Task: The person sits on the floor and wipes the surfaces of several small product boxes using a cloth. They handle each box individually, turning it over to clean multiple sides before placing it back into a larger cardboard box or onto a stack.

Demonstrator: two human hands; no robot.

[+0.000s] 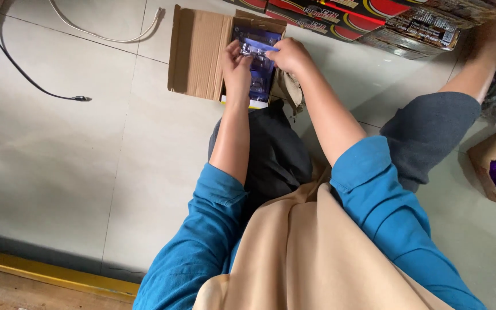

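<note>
Your left hand [237, 68] and right hand [290, 55] are both working at the upper centre of the frame, inside an open cardboard box [197, 53] lying on the pale tiled floor [70, 166]. Your left hand is curling its fingers around the left end of a blue blister pack [258, 46]; your right hand is pinching the pack's right end from above. The two hands are gripping the same pack, close together but not touching each other. The pack is sitting at the top of the box's opening, over further blue packs stacked beneath it.

The box's left flap is lying open and flat toward the left. You are sitting on the floor with your blue sleeves [368, 172] pushed up to the elbows and your knees on either side of the box.

Along the upper right edge of the frame, a row of red-and-black printed cartons [340, 20] is lying just behind the box. At the right edge, a second cardboard box [492, 163] is holding purple items. In the upper left, a black cable [27, 77] and a white cable [104, 35] are trailing across the tiles, well apart from your hands.
</note>
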